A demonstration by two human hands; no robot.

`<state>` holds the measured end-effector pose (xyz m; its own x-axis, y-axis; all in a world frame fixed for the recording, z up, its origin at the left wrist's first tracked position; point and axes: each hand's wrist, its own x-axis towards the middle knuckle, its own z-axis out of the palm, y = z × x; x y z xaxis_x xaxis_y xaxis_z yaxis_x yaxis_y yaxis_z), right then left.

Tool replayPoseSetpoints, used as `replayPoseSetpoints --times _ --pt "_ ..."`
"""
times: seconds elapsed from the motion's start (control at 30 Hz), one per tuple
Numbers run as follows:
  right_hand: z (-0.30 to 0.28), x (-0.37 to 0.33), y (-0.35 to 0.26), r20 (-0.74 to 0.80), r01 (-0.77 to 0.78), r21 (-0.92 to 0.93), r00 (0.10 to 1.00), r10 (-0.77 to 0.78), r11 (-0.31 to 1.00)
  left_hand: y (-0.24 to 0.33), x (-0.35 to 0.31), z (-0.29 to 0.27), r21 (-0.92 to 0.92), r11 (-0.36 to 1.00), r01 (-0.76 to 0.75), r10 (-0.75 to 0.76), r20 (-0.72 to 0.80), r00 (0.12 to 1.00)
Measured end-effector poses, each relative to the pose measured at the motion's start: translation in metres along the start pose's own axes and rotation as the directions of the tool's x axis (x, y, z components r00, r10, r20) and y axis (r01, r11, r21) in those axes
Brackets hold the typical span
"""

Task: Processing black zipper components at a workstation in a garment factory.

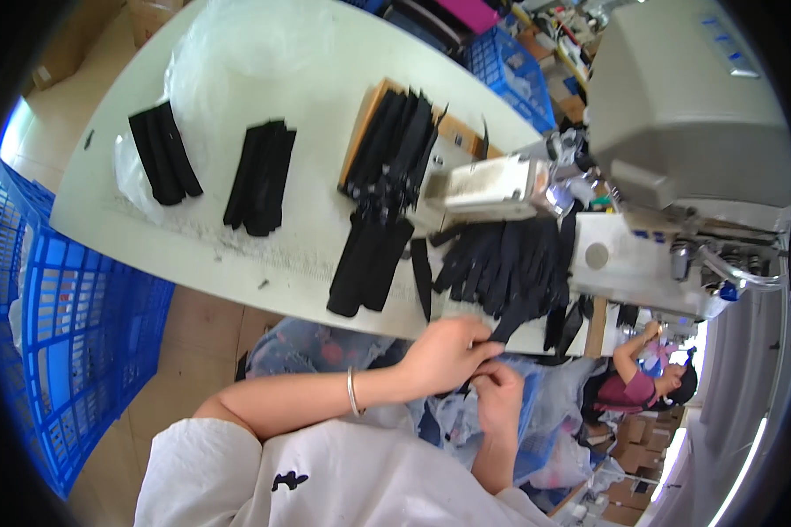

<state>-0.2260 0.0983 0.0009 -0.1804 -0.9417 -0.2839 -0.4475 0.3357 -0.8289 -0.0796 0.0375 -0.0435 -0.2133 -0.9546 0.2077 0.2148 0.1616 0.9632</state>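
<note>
Close to the table's front edge, my left hand is closed in a pinch on a black fabric strip. My right hand sits just below it, fingers curled and pressed together at the strip's lower end. The strip's upper part runs up to a loose heap of black strips beside the sewing machine. Left of the heap, a stack of black strips lies at the edge, below more strips on a wooden block. The fingertips partly hide the held strip.
Two more bundles of black pieces, a middle one and a left one, lie on the white table near clear plastic film. Blue crates stand at the left and far side. Another person works at the right.
</note>
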Motion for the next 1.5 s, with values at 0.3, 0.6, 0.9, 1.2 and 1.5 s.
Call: replayPoseSetpoints --times 0.3,0.6,0.9,1.2,1.5 --pt "-0.01 0.003 -0.007 0.092 0.075 0.151 0.992 -0.089 0.986 0.019 0.018 -0.052 0.467 0.852 -0.238 0.26 0.018 0.965" --pt "0.009 0.022 -0.008 0.099 -0.009 0.663 0.992 -0.075 0.749 -0.006 0.009 -0.063 0.895 0.109 -0.433 0.211 0.405 0.89" --pt "0.028 0.029 -0.014 -0.189 0.267 0.428 0.961 -0.204 0.863 0.012 -0.01 -0.054 0.341 0.926 -0.164 0.13 0.123 0.984" --pt "0.072 0.018 -0.032 -0.174 0.239 0.395 0.968 -0.183 0.887 0.061 -0.017 -0.082 -0.317 0.948 0.001 -0.142 -0.421 0.896" --pt "0.063 0.027 -0.046 0.352 0.008 0.461 0.916 -0.191 0.887 0.059 -0.016 -0.079 -0.292 0.943 0.157 -0.234 -0.25 0.94"
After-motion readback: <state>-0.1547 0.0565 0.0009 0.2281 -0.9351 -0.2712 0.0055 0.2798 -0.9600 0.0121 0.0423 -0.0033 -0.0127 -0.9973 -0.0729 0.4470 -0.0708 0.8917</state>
